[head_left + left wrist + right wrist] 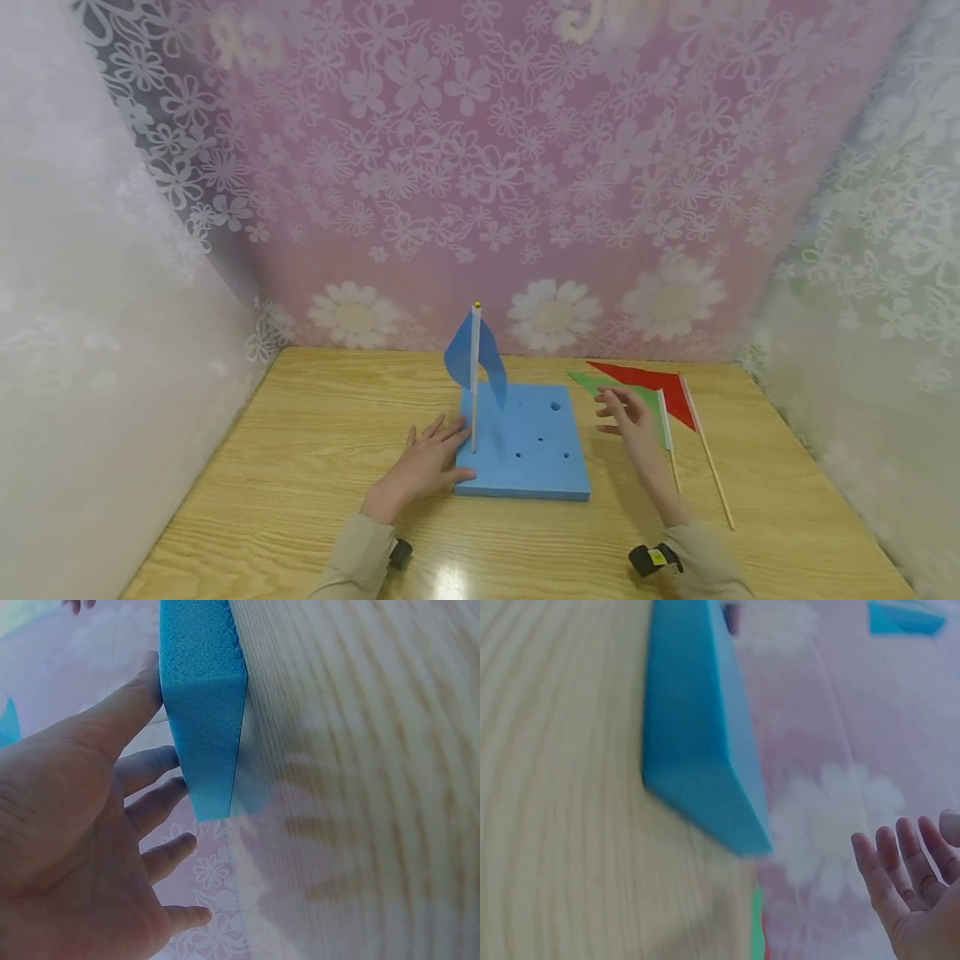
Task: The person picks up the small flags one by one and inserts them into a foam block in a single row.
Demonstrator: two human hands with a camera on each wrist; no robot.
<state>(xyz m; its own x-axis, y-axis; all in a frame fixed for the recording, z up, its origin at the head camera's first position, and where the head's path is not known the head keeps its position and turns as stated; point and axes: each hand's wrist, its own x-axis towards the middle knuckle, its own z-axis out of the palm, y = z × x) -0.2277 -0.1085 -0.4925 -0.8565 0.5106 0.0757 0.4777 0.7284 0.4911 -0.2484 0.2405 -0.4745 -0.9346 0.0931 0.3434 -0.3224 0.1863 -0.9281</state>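
A blue foam block [540, 477] with several holes in its top lies flat on the table. A blue flag [492, 367] stands upright near its left edge, on a pole with a small gold-coloured tip. My left hand [423, 467] rests at the block's left side, fingers spread and touching it; the left wrist view shows thumb and fingertips against the foam. To the right, my right hand [632, 425] hovers with loosely bent fingers, holding nothing. Beneath and beside it lie a green flag [587, 381] and a red flag [675, 400], both on wooden sticks.
The wooden table [322, 417] ends at a pink flower-patterned curtain [450, 167] behind. Pale patterned sheets hang at the left and right sides. Each wrist wears a dark strap device [648, 560] below the sleeve cuff.
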